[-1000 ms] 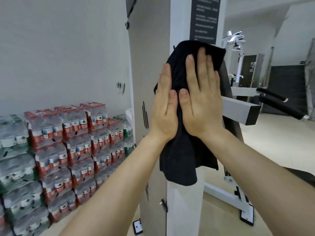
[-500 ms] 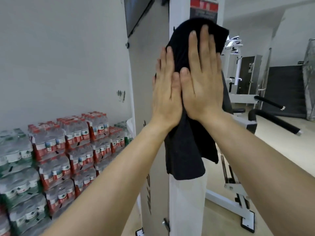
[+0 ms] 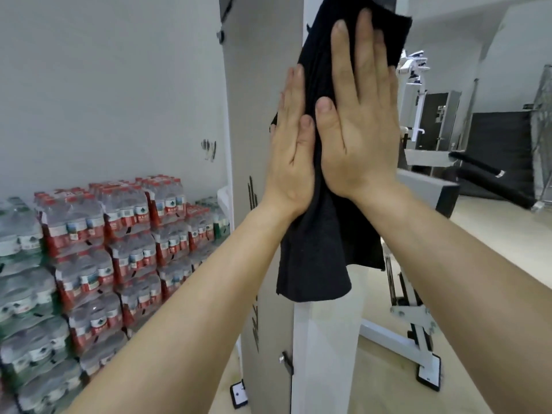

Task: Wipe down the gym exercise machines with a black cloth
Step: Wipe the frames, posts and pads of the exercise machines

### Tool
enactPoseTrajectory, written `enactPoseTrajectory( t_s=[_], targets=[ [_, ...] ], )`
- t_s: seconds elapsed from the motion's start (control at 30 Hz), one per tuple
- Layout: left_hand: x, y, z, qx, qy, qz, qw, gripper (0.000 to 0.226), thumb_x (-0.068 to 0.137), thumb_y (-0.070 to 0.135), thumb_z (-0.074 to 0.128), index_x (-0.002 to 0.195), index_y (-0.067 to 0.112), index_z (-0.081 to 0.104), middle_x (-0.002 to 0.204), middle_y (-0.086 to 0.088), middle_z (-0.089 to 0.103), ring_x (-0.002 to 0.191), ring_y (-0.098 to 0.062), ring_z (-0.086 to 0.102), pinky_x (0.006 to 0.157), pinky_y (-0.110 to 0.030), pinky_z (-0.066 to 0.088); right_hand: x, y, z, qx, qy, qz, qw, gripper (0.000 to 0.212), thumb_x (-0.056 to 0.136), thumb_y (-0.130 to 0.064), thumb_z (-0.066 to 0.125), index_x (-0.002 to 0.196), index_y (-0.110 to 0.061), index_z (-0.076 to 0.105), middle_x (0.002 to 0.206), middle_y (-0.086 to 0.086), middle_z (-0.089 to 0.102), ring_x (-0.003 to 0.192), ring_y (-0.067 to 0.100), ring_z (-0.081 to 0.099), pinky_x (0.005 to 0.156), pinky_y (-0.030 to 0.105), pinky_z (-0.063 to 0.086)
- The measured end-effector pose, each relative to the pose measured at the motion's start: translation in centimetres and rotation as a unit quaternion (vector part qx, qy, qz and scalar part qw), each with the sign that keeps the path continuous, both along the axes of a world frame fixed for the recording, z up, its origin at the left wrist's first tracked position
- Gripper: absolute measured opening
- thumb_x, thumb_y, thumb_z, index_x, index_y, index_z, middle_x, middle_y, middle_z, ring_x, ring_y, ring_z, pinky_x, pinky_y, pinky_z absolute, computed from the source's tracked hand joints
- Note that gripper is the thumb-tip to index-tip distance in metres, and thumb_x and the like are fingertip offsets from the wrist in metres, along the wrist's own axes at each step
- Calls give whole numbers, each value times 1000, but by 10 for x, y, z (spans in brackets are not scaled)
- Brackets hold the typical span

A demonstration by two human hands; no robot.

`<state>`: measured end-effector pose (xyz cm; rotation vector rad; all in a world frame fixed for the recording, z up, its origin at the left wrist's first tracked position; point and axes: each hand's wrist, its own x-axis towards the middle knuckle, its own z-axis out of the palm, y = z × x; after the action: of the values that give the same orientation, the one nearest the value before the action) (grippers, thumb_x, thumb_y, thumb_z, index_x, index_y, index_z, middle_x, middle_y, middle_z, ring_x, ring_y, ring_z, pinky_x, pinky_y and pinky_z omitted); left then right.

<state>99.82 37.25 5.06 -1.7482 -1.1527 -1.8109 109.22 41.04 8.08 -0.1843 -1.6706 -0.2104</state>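
From the head camera, both arms reach up and forward to a white post (image 3: 325, 354) of the exercise machine. The right hand (image 3: 358, 121) lies flat with its fingers straight and a little spread, palm pressing the black cloth (image 3: 316, 249) against the front of the post. The left hand (image 3: 294, 150) is just beside it, thumbs nearly touching. It is also flat and straight-fingered, pressing the cloth's left edge where the post meets a grey side panel (image 3: 260, 85). Neither hand curls round anything; the cloth is held by pressure alone. Its top peeks out above the right fingertips, and its lower half hangs loose below both wrists. The cloth looks soft, light and limp, so it will likely follow the palms readily, but could slide on the smooth paint if the pressure eases. The upper part under the palms seems the best place to hold it, and the dangling tail may bunch or flap. Stacked packs of bottled water (image 3: 119, 234) sit low to the left of the left arm, and a padded bar (image 3: 490, 177) lies beyond the right arm.
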Motion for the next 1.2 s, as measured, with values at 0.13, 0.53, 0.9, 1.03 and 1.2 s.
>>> enactPoseTrajectory(
  t_s=[0.13, 0.53, 0.9, 1.03, 1.2],
  targets=[
    [-3, -3, -71, 1, 2, 17, 1000, 55, 107, 24, 18, 157, 4, 8, 166, -15, 8, 155, -25, 8, 124, -56, 9, 3, -1, -75, -12, -17, -3, 1000, 59, 103, -28, 36, 157, -9, 20, 164, 16, 13, 153, 29, 9, 122, 50, 11],
    [10, -30, -214, -83, 4, 122, 989, 58, 104, 27, 19, 158, 8, 9, 167, -9, 8, 155, -20, 8, 123, -56, 15, 13, 1, -240, -72, -98, -27, 992, 62, 102, -36, 25, 157, -16, 5, 165, 16, 6, 153, 26, 1, 124, 47, 6],
    [30, -17, -173, -39, -136, -17, 990, 54, 107, 25, 22, 158, 11, 10, 167, -4, 10, 154, -13, 8, 126, -49, 8, 9, 1, -189, -57, -68, -22, 996, 59, 104, -36, 26, 157, -13, 13, 165, 16, 10, 153, 29, 7, 123, 49, 9],
    [25, -11, -212, -13, -91, 7, 996, 54, 105, 25, 19, 156, 11, 8, 167, -10, 9, 155, -22, 7, 124, -56, 8, 10, 10, -235, -47, -70, -20, 996, 60, 103, -36, 25, 157, -14, 12, 164, 16, 10, 153, 28, 7, 123, 48, 8],
    [19, -15, -260, -13, -44, 72, 996, 56, 108, 38, 17, 154, 7, 11, 165, -19, 12, 154, -29, 10, 124, -53, 11, 11, 19, -286, -41, -74, -23, 996, 62, 102, -39, 23, 156, -13, 10, 162, 18, 13, 152, 28, 6, 122, 53, 13]
  ],
)
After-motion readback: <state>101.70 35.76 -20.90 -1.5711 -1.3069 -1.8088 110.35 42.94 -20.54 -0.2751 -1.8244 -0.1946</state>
